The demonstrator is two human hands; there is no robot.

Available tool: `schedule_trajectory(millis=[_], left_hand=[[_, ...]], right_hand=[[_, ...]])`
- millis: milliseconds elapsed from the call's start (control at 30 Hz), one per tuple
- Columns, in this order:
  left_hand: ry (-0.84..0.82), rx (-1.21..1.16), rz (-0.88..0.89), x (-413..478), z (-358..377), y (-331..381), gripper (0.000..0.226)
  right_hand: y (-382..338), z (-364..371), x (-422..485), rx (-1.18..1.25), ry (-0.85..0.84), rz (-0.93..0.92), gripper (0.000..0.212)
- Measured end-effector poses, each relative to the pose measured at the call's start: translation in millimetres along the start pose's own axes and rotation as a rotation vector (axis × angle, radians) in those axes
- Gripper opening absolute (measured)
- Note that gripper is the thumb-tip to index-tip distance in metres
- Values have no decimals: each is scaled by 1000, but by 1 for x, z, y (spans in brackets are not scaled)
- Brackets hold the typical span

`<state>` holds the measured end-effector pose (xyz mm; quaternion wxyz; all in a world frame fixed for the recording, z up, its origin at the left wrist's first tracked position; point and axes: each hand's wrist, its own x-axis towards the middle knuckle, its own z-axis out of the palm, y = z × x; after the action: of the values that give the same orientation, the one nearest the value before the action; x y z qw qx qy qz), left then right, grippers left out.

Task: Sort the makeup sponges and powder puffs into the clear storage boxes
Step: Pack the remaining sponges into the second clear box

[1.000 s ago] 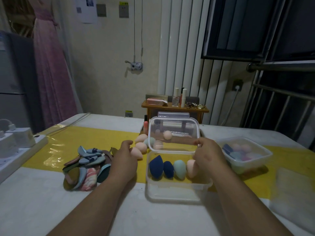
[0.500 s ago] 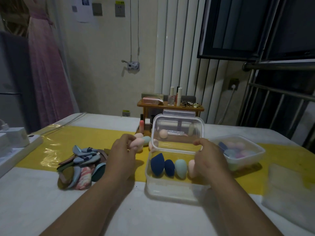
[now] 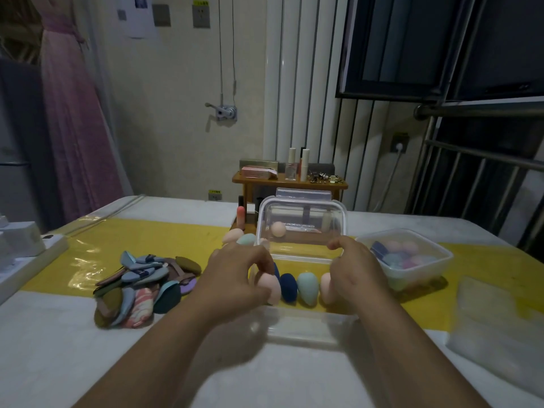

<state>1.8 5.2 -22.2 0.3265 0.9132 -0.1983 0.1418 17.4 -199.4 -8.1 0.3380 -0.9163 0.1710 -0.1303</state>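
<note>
Here left hand point(image 3: 235, 278) pinches a pink sponge point(image 3: 270, 288) in the clear box point(image 3: 306, 328); right hand point(image 3: 356, 275): grasp unclear.

Pink dress point(image 3: 73, 113) hangs far left, power strip point(image 3: 29, 257) sits at the counter's point(image 3: 59, 363) left edge. Little wooden shelf point(image 3: 290, 184) at the back holds a few bottles point(image 3: 291, 164). Clear plastic bag point(image 3: 497, 313) lies far right.

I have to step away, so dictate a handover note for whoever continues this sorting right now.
Left hand holds a pink sponge at the left end of the open box. Right hand is at its right rim; grip unclear.
Done: a row of sponges stands inside; second box at right holds more.
Left: loose sponges behind the box, the puff pile on the left.
</note>
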Motion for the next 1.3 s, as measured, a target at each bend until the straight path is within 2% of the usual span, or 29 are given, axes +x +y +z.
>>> schedule_trajectory(millis=[100, 267, 433, 567, 700, 833, 1000, 1167, 1300], left_hand=[[-42, 69, -45, 2, 1, 3, 15], [-77, 24, -194, 6, 6, 0, 15], [-57, 102, -155, 8, 9, 3, 12], [-96, 107, -137, 8, 7, 2, 11], [-87, 170, -98, 7, 4, 6, 10], [-126, 173, -138, 8, 4, 11, 10], [-179, 32, -209, 9, 7, 9, 14], [-163, -26, -236, 8, 7, 10, 7], [-123, 42, -255, 8, 5, 14, 8]], right_hand=[[1, -1, 1, 2, -1, 4, 50], [1, -1, 3, 11, -7, -9, 50], [5, -1, 5, 9, -46, -61, 45], [2, 1, 6, 13, -26, 1, 48], [4, 1, 7, 9, -63, -36, 46], [9, -2, 8, 18, -93, -108, 41], [8, -2, 7, 23, -92, -103, 40], [9, -3, 7, 29, -82, -94, 38], [8, -1, 7, 0, -81, -73, 40]])
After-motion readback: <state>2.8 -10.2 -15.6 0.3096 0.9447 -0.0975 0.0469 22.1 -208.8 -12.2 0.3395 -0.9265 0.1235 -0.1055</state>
